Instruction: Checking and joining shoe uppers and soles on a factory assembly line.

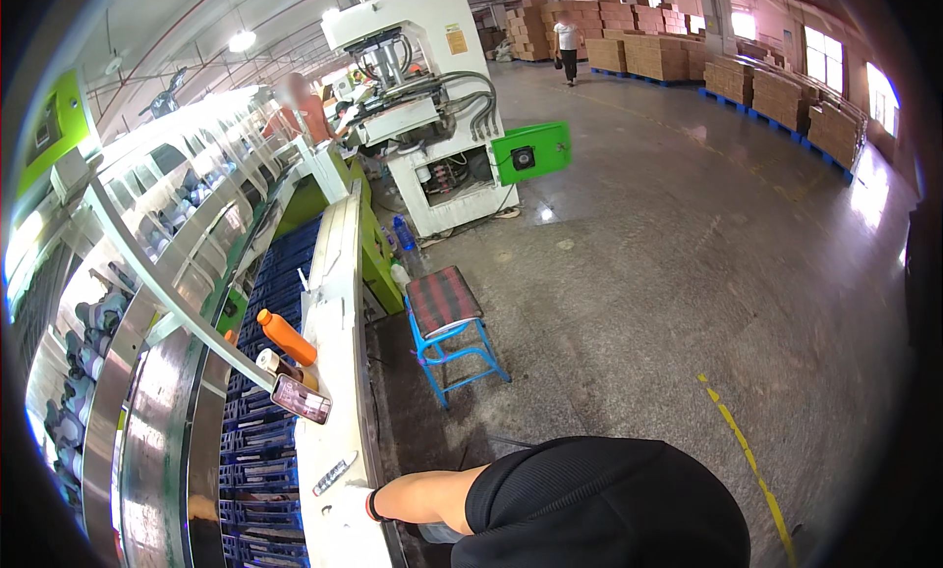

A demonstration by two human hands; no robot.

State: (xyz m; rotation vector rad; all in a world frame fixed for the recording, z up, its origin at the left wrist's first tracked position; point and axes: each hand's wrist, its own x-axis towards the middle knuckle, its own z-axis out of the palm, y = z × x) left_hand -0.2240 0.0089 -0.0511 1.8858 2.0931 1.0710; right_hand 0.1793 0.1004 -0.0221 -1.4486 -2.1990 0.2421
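My right arm, in a black short sleeve, reaches left from the lower edge to a white bench ledge point(329, 435). My right hand point(352, 504) seems to be in a white glove that blends with the ledge; its fingers do not show clearly. A dark and red band point(372, 506) circles the wrist. Just beyond the hand lies a slim grey-and-white stick-like object point(335, 473). Farther along, a phone point(301, 399) with a lit screen leans near a white-capped bottle point(271, 360) and a tilted orange bottle point(287, 337). My left hand is out of view.
Blue slatted conveyor point(260, 440) runs left of the ledge, beside racks of shoes point(88, 342). A blue stool point(447, 308) with a plaid seat stands right of the bench. Ahead are a white machine point(422, 106), its green door point(531, 153), people and stacked cartons point(648, 55).
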